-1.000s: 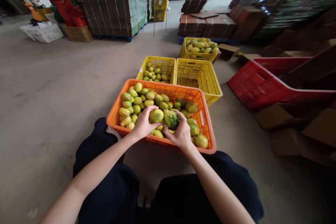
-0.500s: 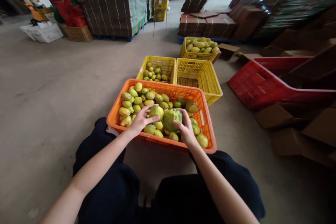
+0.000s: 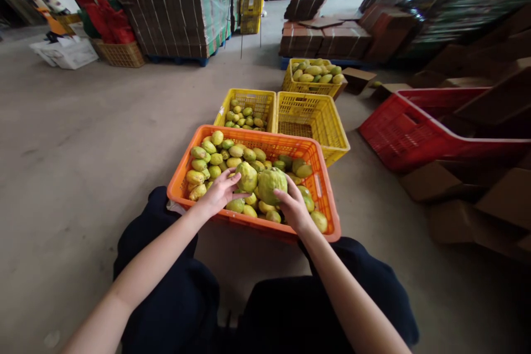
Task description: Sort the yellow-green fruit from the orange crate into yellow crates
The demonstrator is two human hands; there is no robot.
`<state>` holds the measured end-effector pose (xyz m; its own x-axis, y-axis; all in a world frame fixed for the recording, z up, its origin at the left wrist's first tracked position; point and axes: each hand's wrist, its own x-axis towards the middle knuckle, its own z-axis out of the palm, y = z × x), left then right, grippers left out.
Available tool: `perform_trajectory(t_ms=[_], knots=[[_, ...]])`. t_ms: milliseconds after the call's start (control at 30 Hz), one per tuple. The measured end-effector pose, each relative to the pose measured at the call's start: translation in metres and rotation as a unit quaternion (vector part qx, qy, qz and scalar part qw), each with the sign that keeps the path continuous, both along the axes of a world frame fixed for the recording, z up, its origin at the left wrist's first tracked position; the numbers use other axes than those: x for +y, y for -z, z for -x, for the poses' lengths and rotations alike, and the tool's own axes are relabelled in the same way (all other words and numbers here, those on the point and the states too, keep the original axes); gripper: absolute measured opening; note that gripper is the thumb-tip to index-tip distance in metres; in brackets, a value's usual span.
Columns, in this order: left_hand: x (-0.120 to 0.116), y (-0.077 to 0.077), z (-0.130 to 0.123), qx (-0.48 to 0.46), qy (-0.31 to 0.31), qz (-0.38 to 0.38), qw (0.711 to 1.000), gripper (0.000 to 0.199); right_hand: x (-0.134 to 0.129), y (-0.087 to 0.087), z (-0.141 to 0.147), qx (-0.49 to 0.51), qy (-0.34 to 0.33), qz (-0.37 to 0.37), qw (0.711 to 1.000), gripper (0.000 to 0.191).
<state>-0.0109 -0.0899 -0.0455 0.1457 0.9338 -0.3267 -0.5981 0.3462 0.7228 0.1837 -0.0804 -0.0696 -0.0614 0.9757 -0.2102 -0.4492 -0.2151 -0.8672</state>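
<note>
An orange crate [image 3: 254, 225] stands right in front of my knees, holding many yellow-green papayas [image 3: 198, 177]. Over its near middle, my left hand [image 3: 222, 191] is closed on a smaller yellow-green papaya [image 3: 247, 177], thumb and fingertips at its left side. Beside that fruit, a larger, ribbed green papaya [image 3: 270, 185] is in my right hand [image 3: 293, 203], which wraps its right side with the thumb in front. The two held papayas are side by side, almost touching, above the other fruit. The far fingers of my right hand are mostly hidden.
Behind the orange crate stand a yellow crate [image 3: 271, 105] partly filled with papayas and an empty yellow crate [image 3: 339, 131]. Farther back is another yellow crate [image 3: 292, 84] heaped with papayas. A red crate [image 3: 394, 138] and cardboard boxes [image 3: 431, 180] lie to the right.
My left hand has changed its hold on the smaller papaya, its fingers now lower at the left side. Both held papayas appear turned, showing different faces.
</note>
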Motion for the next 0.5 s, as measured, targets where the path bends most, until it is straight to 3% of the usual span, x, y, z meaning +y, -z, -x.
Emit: perform_trajectory(t_ms=[100, 233, 500], knots=[[-0.002, -0.002, -0.001, 0.013, 0.005, -0.013, 1.000, 0.025, -0.002, 0.003, -0.003, -0.072, -0.008, -0.052, 0.996, 0.060], [-0.003, -0.006, -0.003, 0.023, 0.009, -0.013, 1.000, 0.027, -0.002, 0.000, -0.004, -0.112, 0.006, -0.074, 0.991, 0.054], [-0.005, -0.005, -0.003, 0.035, 0.027, -0.024, 0.999, 0.029, 0.002, 0.013, -0.006, -0.042, 0.026, -0.039, 0.998, 0.035]])
